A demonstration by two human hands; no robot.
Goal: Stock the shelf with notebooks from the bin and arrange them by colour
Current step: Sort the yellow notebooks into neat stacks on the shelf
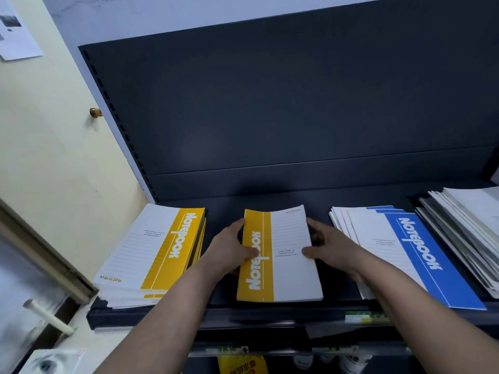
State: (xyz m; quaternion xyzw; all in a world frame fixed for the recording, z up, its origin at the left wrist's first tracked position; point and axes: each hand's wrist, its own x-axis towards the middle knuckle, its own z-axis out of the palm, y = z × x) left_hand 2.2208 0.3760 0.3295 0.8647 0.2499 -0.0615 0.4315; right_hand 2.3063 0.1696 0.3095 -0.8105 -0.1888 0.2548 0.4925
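1. Two bare forearms reach in from the lower edge. Left hand (232,247) grips the spine side of the middle yellow stack (280,260), thumb over the cover; right hand (332,247) grips its opposite long edge, thumb on top.
2. Middle yellow stack: lies flat on the shelf (221,314), between the other piles and apart from both, its yellow band on the left (the reverse of its neighbour).
3. Left yellow stack (151,252): thick, fairly square, at the shelf's left end.
4. Blue stack (410,252): fanned loosely, right of centre. Grey stack (464,225) beyond it, also splayed.
5. Progress, as judged: well along, since colours sit in separate groups. Left to do: the held stack probably needs turning and merging with the yellow pile; the blue and grey piles want squaring. The bin is not in view, so stock left in it cannot be told.
6. Surroundings: dark back panel (270,103), cream wall (54,130) with a pinned sheet (16,31), lower shelf with a yellow bag (241,365).
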